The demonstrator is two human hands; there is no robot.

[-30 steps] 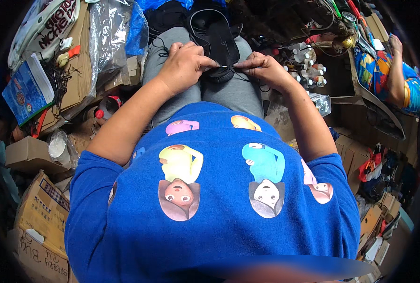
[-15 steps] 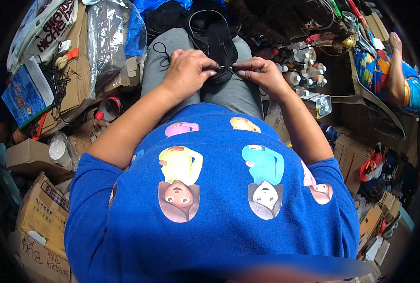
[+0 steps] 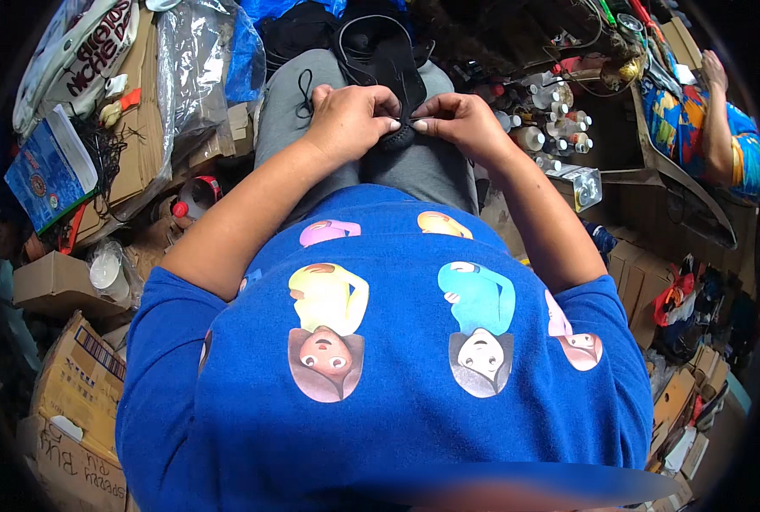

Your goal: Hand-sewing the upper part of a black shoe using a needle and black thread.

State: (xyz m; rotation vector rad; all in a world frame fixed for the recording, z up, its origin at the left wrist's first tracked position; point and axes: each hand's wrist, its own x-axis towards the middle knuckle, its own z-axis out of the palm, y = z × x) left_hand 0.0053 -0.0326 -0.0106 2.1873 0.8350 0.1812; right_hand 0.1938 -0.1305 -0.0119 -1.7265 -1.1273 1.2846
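Across my lap lies a black shoe (image 3: 392, 72), its opening with a pale edge facing away and its ridged rounded end close to me. My left hand (image 3: 352, 121) is closed in a pinch on the left side of this near end. From the right, my right hand (image 3: 465, 124) pinches the shoe with thumb and forefinger, its tips almost meeting the left ones. A thin black cord (image 3: 304, 90) loops up beside the left hand. Between the fingertips, small details are too fine to make out.
Grey-trousered legs support the shoe. Left are flattened cardboard (image 3: 141, 102), clear plastic wrapping (image 3: 194, 77), a blue book (image 3: 51, 166) and an open box (image 3: 68, 282). Several small bottles (image 3: 559, 115) stand to the right; beyond them is a person's bare arm (image 3: 718, 119).
Both my hands have drawn slightly closer together over the shoe's near end, and the thumbs now press down on it. The cord loop has shifted and stands higher beside my left hand.
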